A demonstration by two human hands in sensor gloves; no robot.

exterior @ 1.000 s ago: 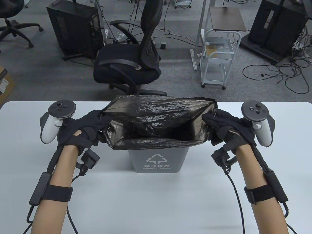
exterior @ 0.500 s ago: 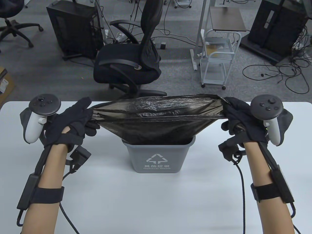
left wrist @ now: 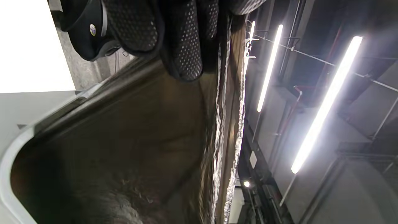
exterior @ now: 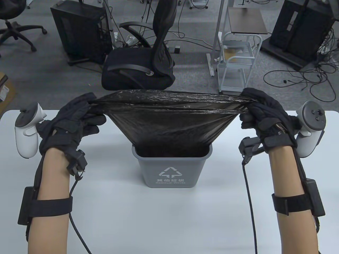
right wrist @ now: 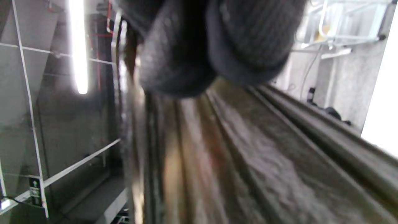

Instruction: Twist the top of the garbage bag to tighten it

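Note:
A black garbage bag [exterior: 169, 116] lines a small grey bin [exterior: 170, 169] standing on the white table [exterior: 159, 217]. The bag's top is pulled up out of the bin and stretched wide and flat between my hands. My left hand [exterior: 82, 113] grips the bag's left corner. My right hand [exterior: 254, 108] grips its right corner. Both hands are above the table, level with each other. The left wrist view shows my gloved fingers [left wrist: 183, 46] on the taut bag [left wrist: 149, 140]. The right wrist view shows blurred fingers [right wrist: 199, 46] on the stretched film [right wrist: 248, 161].
A black office chair [exterior: 143, 60] stands just behind the table's far edge. A white cart [exterior: 235, 60] stands to its right on the floor, and dark cabinets and cables are further back. Cables run from both wrists down over the table.
My hands have pulled the bag's top off the bin rim, apart and upward. The open mouth has flattened into a taut sheet raised above the bin.

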